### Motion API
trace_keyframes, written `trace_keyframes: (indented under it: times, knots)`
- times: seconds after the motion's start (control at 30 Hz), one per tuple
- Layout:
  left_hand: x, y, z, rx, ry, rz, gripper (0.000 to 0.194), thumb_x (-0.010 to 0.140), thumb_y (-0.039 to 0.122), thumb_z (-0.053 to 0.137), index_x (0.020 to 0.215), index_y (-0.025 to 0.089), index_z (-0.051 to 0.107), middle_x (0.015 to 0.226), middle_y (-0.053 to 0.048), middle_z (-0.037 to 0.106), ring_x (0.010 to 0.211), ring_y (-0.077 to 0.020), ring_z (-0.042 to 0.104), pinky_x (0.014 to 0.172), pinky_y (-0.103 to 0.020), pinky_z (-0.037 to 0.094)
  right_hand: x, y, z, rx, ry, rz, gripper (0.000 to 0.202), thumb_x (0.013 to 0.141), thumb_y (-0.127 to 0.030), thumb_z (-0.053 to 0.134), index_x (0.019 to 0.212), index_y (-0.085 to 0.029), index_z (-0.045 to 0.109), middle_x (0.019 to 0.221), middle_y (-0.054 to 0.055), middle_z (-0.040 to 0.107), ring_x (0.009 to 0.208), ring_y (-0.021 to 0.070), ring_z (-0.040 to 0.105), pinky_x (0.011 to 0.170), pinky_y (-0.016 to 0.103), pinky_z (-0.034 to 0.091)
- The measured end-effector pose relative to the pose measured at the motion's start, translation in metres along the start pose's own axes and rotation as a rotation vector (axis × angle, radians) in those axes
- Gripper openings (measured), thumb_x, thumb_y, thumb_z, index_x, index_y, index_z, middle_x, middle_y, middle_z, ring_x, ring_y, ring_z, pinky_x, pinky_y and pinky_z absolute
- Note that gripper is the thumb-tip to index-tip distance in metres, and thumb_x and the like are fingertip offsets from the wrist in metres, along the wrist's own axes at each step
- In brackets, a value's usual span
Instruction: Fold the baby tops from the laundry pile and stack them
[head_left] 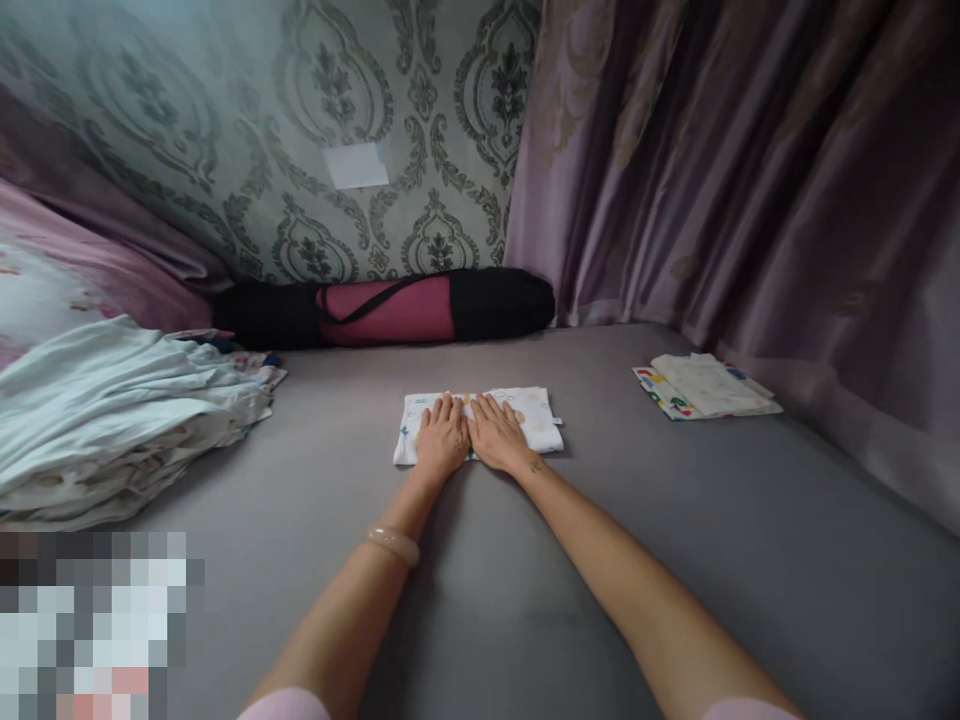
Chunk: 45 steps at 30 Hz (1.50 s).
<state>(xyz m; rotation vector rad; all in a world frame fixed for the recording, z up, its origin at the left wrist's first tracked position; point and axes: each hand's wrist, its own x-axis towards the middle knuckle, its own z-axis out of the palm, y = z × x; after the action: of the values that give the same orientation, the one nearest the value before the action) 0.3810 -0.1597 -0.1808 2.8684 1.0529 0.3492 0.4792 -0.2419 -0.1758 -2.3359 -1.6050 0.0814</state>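
A folded white cloth [541, 425] with small coloured prints lies on the grey sheet in front of me. A small tag sticks out from its right edge. My left hand [444, 437] rests flat on its left half, fingers stretched forward, a pale bangle [393, 545] around that forearm. Beside it my right hand [496, 432] lies flat on the middle of the cloth, fingers also stretched out. The two hands almost touch at the thumbs and cover part of the print.
A stack of folded cloths [705, 388] lies to the right. On the left sits a large heap of pale fabric [112, 410]. A black and maroon long bag [405, 310] lies along the patterned wall [420, 120]. Purple curtains [637, 180] hang at the right.
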Motion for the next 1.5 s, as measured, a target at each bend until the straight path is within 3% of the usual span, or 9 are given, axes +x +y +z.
trace_keyframes:
  times: [0.17,0.33,0.6,0.7,0.83,1.03,1.2,1.33,1.5]
  knots:
    - [-0.002,-0.007,0.004,0.004,0.074,-0.128,0.063,0.094,0.047,0.035,0.143,0.008,0.040,0.147,-0.022,0.040,0.139,-0.0354,0.032,0.113,-0.050,0.023,-0.002,0.007,-0.003,-0.027,-0.011,-0.060,0.059,0.098,-0.039,0.021,0.147,-0.009,0.034,0.155,0.010,0.029,0.144,0.0220,0.020,0.117,0.041,0.011]
    - [-0.003,-0.019,-0.001,-0.022,0.036,-0.184,0.070,0.091,0.058,0.037,0.143,0.012,0.040,0.148,-0.023,0.037,0.140,-0.0356,0.030,0.111,-0.051,0.024,-0.008,0.020,-0.009,-0.066,-0.025,-0.098,0.058,0.099,-0.042,0.023,0.148,-0.015,0.033,0.156,0.009,0.026,0.145,0.0211,0.018,0.118,0.041,0.009]
    - [-0.003,-0.031,-0.003,-0.050,-0.021,-0.129,0.067,0.092,0.057,0.035,0.145,0.016,0.037,0.151,-0.019,0.035,0.141,-0.0325,0.029,0.112,-0.048,0.025,-0.018,0.055,-0.022,-0.053,-0.029,-0.113,0.053,0.099,-0.041,0.023,0.147,-0.023,0.037,0.156,0.004,0.028,0.145,0.0222,0.019,0.117,0.047,0.009]
    - [-0.004,-0.038,-0.004,-0.054,-0.025,-0.097,0.065,0.093,0.054,0.034,0.145,0.015,0.037,0.151,-0.018,0.035,0.141,-0.0323,0.028,0.113,-0.047,0.026,-0.017,0.062,-0.022,-0.022,-0.032,-0.099,0.055,0.099,-0.041,0.023,0.146,-0.018,0.038,0.156,0.005,0.029,0.144,0.0219,0.020,0.117,0.043,0.011]
    - [-0.005,-0.055,-0.002,-0.075,-0.045,-0.094,0.069,0.093,0.055,0.034,0.144,0.010,0.037,0.152,-0.019,0.032,0.143,-0.0335,0.024,0.113,-0.046,0.026,-0.014,0.063,-0.018,-0.046,0.036,0.068,0.059,0.099,-0.039,0.022,0.146,-0.007,0.036,0.155,0.014,0.029,0.143,0.0228,0.022,0.117,0.039,0.012]
    - [-0.011,-0.088,0.001,-0.117,-0.054,-0.062,0.066,0.094,0.053,0.030,0.144,0.011,0.036,0.152,-0.018,0.032,0.142,-0.0294,0.028,0.113,-0.046,0.025,-0.010,0.058,-0.014,-0.098,0.054,0.197,0.063,0.097,-0.041,0.024,0.146,-0.002,0.033,0.154,0.019,0.027,0.144,0.0293,0.019,0.117,0.043,0.012]
    - [-0.027,-0.106,-0.005,-0.211,-0.013,-0.056,0.058,0.096,0.045,0.026,0.141,0.013,0.041,0.149,-0.015,0.040,0.138,-0.0246,0.037,0.113,-0.042,0.028,-0.006,0.063,-0.031,-0.042,-0.089,0.206,0.065,0.098,-0.045,0.018,0.148,-0.006,0.030,0.156,0.017,0.024,0.145,0.0271,0.017,0.117,0.044,0.013]
    - [-0.039,-0.112,-0.009,-0.293,0.022,-0.054,0.058,0.096,0.045,0.025,0.141,0.013,0.042,0.146,-0.013,0.044,0.136,-0.0232,0.040,0.113,-0.038,0.030,-0.004,0.065,-0.043,-0.071,-0.001,0.119,0.066,0.098,-0.045,0.015,0.149,-0.004,0.026,0.157,0.015,0.020,0.146,0.0258,0.011,0.118,0.045,0.006]
    - [-0.042,-0.113,-0.006,-0.288,0.068,0.000,0.057,0.095,0.046,0.030,0.140,0.013,0.041,0.144,-0.013,0.047,0.134,-0.0232,0.042,0.112,-0.039,0.032,-0.006,0.067,-0.028,-0.112,-0.014,0.085,0.067,0.098,-0.045,0.017,0.148,-0.002,0.028,0.156,0.017,0.024,0.145,0.0256,0.016,0.117,0.041,0.011]
